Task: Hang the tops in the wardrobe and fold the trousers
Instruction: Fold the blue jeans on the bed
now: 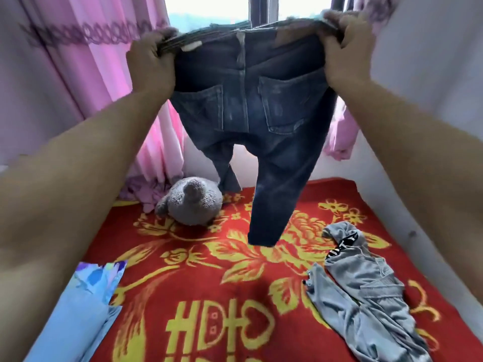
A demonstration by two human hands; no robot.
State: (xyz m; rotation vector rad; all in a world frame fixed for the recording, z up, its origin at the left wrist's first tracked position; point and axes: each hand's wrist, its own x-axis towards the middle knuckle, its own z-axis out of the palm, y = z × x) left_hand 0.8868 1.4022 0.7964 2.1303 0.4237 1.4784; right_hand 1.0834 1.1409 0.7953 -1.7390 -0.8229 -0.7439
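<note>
A pair of dark blue jeans (251, 108) hangs in the air above the bed, back pockets facing me, legs dangling toward the blanket. My left hand (153, 60) grips the left end of the waistband, and my right hand (345, 48) grips the right end, stretching the waist wide in front of the window. A pair of grey trousers (366, 291) lies crumpled on the right side of the bed.
A red blanket with yellow flowers (209, 283) covers the bed. A grey plush toy (193, 201) lies at the far edge under the jeans. A light blue cloth (86, 304) sits at the near left. Pink curtains (86, 69) hang on the left, a white wall on the right.
</note>
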